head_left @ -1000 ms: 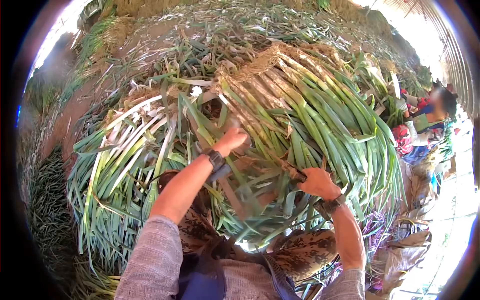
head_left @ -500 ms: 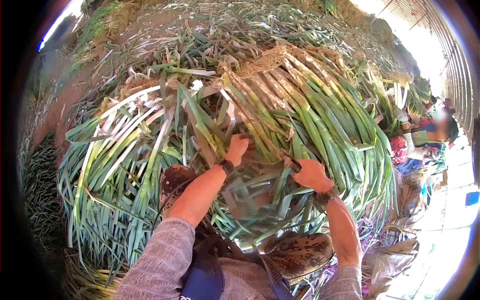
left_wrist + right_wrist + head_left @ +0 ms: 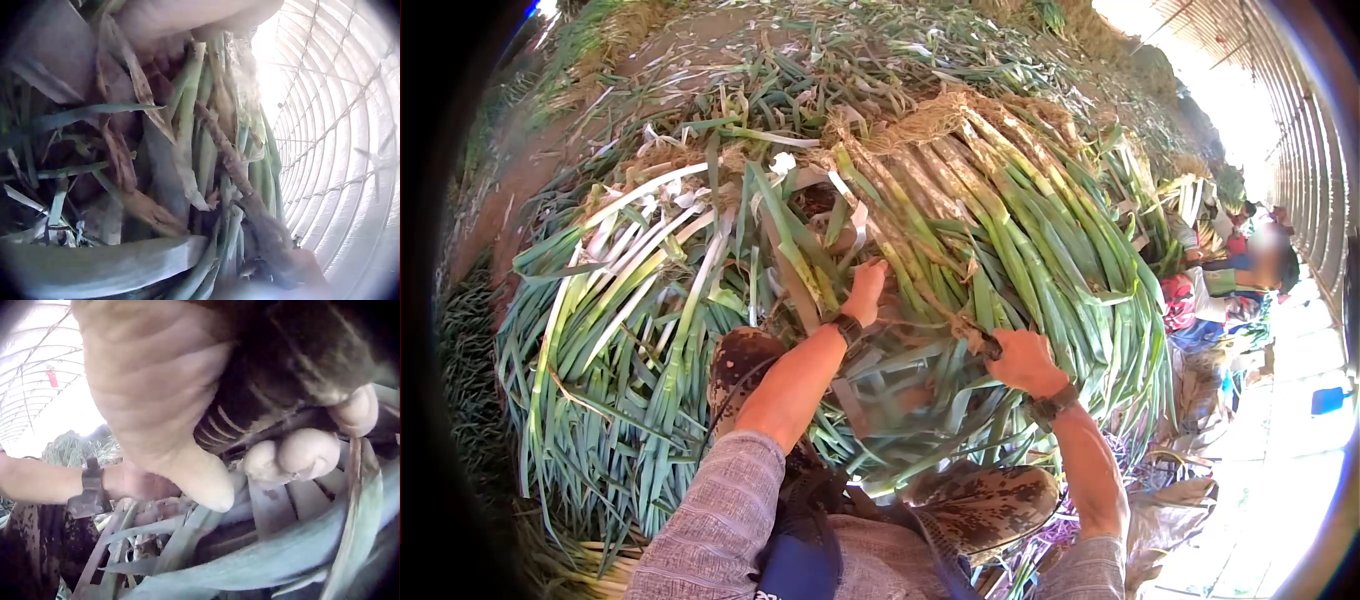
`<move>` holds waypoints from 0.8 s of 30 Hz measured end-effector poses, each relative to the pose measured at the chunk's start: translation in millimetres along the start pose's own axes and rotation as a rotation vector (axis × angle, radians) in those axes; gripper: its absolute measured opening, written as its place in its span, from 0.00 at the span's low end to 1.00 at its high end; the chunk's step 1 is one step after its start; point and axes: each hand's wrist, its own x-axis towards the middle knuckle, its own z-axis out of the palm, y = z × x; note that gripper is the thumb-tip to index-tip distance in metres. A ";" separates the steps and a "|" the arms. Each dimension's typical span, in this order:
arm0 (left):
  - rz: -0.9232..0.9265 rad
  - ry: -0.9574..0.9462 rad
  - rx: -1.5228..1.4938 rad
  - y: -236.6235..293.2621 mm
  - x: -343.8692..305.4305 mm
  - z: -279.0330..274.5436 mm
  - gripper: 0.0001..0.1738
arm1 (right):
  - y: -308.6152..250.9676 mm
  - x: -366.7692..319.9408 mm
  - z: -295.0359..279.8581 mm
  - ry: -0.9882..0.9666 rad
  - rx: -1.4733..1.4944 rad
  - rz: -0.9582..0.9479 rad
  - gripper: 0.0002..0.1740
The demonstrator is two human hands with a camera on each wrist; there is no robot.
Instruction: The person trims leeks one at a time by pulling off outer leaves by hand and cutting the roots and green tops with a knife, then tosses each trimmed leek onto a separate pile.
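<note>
In the head view, my left hand [image 3: 865, 290] is held at the near edge of the heap, its fingers curled on a green onion; what lies inside the grip is largely hidden. My right hand [image 3: 1027, 363] grips a dark, ridged handle [image 3: 275, 381], its kind unclear. A brown, muddy rod-like piece [image 3: 234, 165] leads up to the right hand in the left wrist view. Unpeeled large green onions [image 3: 1040, 230], earthy at the stems, lie in a thick row before both hands. Blurred leaves [image 3: 910, 385] hang below and between the hands.
Onions with white stems [image 3: 625, 260] lie to the left, leaves downward. A narrow brown board [image 3: 800, 285] stands beside the left hand. Leaf scraps [image 3: 820, 90] litter the ground beyond. Another person [image 3: 1235, 275] sits at the far right under a ribbed roof [image 3: 1315, 160].
The left hand, blurred and farther left a second ago, has come back toward the body and steadied. The right hand keeps its grip on the handle. The head view has shifted slightly.
</note>
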 end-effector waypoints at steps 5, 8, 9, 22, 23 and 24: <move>0.035 -0.018 -0.048 -3.1 1.0 -0.8 0.16 | 7.1 -1.1 6.0 0.090 -0.022 -0.088 0.15; 0.054 -0.105 -0.025 -8.4 4.2 -4.8 0.16 | 6.4 -2.1 8.2 0.081 -0.065 -0.082 0.15; 0.052 -0.105 -0.025 -10.7 5.5 -4.5 0.16 | 6.8 -2.0 9.0 0.086 -0.063 -0.071 0.14; 0.269 0.069 0.738 15.4 2.7 -17.8 0.22 | 4.2 9.8 12.5 0.014 0.042 0.001 0.19; 0.413 0.337 0.904 19.6 8.6 -23.2 0.21 | 7.0 9.7 13.7 0.014 0.042 0.003 0.19; 0.548 0.415 0.774 28.8 25.6 -42.9 0.22 | 9.9 9.3 16.5 0.017 0.042 0.006 0.19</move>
